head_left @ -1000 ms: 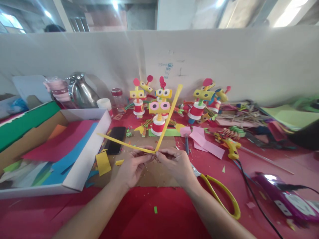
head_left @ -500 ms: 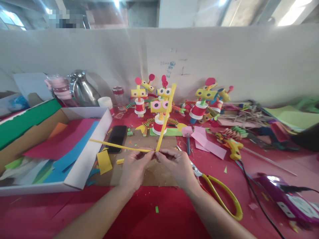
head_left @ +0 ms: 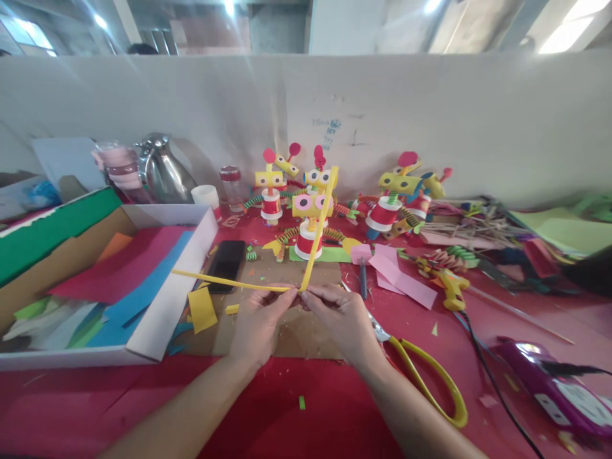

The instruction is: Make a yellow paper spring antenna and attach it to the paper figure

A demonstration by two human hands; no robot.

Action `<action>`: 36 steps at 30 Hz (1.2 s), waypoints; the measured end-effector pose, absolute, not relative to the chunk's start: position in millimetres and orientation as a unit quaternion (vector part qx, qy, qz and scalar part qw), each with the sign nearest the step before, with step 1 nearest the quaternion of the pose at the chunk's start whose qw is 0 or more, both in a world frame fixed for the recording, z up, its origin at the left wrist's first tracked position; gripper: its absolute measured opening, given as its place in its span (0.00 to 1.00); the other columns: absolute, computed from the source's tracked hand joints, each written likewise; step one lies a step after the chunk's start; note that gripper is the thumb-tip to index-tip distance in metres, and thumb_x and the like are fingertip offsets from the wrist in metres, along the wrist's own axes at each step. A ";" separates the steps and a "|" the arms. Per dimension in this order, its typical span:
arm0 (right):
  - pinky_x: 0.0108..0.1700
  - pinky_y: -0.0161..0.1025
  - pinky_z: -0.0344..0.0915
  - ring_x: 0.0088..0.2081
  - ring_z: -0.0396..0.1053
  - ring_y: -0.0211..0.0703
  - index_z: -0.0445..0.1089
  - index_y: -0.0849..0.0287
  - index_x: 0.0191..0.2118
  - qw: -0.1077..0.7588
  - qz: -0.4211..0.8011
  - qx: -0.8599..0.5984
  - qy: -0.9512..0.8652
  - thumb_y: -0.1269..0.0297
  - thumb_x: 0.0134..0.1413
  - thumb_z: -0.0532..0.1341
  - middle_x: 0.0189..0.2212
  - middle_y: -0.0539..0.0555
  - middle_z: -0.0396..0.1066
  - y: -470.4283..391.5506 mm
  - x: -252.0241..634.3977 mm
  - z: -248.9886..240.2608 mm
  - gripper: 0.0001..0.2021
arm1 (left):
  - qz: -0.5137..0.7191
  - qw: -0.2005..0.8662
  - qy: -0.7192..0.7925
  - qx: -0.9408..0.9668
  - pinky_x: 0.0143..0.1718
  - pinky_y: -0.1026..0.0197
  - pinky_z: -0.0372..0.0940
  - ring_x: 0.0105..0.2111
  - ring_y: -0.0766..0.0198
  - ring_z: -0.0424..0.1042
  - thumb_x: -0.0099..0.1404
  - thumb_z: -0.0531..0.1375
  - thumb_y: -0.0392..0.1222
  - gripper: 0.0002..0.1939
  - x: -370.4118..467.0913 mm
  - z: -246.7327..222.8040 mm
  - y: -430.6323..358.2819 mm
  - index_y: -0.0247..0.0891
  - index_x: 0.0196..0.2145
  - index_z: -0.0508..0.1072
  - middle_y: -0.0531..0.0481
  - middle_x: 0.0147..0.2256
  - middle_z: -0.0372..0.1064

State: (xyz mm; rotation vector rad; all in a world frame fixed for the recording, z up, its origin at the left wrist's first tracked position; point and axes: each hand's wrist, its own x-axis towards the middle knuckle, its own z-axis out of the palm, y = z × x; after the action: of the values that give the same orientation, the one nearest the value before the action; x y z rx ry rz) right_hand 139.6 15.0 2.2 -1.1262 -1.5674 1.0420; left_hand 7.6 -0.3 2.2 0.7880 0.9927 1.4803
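Observation:
Two narrow yellow paper strips (head_left: 319, 239) meet at a corner between my fingertips; one arm points up and away, the other stretches left toward the box. Whether they are joined there is hidden by the fingers. My left hand (head_left: 261, 322) pinches the corner from the left. From the right, my right hand (head_left: 342, 319) pinches the same spot, thumbs nearly touching. Below them lies a brown cardboard sheet (head_left: 296, 338) dotted with scraps. Just behind stands a paper-cup figure (head_left: 308, 242) with a yellow head and pleated arms, partly covered by the upright strip.
Yellow-handled scissors (head_left: 430, 376) lie right of my right hand. Further right are a yellow glue gun (head_left: 452, 290) with its cord and a purple device (head_left: 549, 382). A white box (head_left: 165, 306) of coloured paper stands left, beside a phone (head_left: 227, 266). More cup figures (head_left: 385, 213) line the back.
The view has shifted very slightly. Both hands keep the same pinch on the yellow strips, and the upright strip's top sits a touch lower.

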 end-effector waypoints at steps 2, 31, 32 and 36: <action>0.34 0.38 0.66 0.31 0.70 0.42 0.79 0.54 0.38 0.457 0.419 -0.460 -0.636 0.64 0.53 0.60 0.28 0.53 0.74 14.6 139.4 3.4 0.10 | 0.626 0.559 0.425 0.338 0.42 0.54 0.68 0.31 0.61 0.75 0.51 0.66 0.40 0.08 7.4 2.2 -0.8 0.33 0.29 0.77 0.47 0.28 0.76; 0.27 0.35 0.66 0.26 0.70 0.40 0.78 0.56 0.27 0.489 0.399 -0.442 -0.638 0.64 0.47 0.64 0.23 0.52 0.75 10.6 139.9 13.3 0.05 | 0.586 0.647 0.394 0.288 0.33 0.68 0.65 0.28 0.71 0.70 0.40 0.71 0.32 0.11 -4.9 -0.1 7.2 0.34 0.24 0.75 0.53 0.25 0.71; 0.28 0.35 0.66 0.26 0.71 0.41 0.79 0.55 0.27 0.495 0.395 -0.436 -0.640 0.65 0.46 0.64 0.23 0.52 0.75 10.0 139.5 14.5 0.05 | 0.585 0.647 0.394 0.292 0.33 0.68 0.65 0.28 0.71 0.70 0.40 0.71 0.32 0.11 -5.2 0.0 7.4 0.34 0.23 0.75 0.53 0.24 0.71; 0.32 0.38 0.70 0.30 0.73 0.43 0.79 0.53 0.27 0.513 0.388 -0.407 -0.648 0.68 0.45 0.65 0.27 0.53 0.78 9.6 139.2 14.5 0.05 | 0.579 0.647 0.387 0.310 0.31 0.68 0.63 0.25 0.72 0.68 0.40 0.71 0.31 0.11 -7.1 -0.4 7.8 0.34 0.24 0.75 0.54 0.23 0.69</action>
State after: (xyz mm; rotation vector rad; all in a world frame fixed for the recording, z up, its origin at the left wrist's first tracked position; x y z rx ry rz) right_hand 139.2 9.6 14.5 -0.9797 -1.5591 0.9332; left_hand -7.1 7.8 -0.4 0.7060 0.8791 1.3169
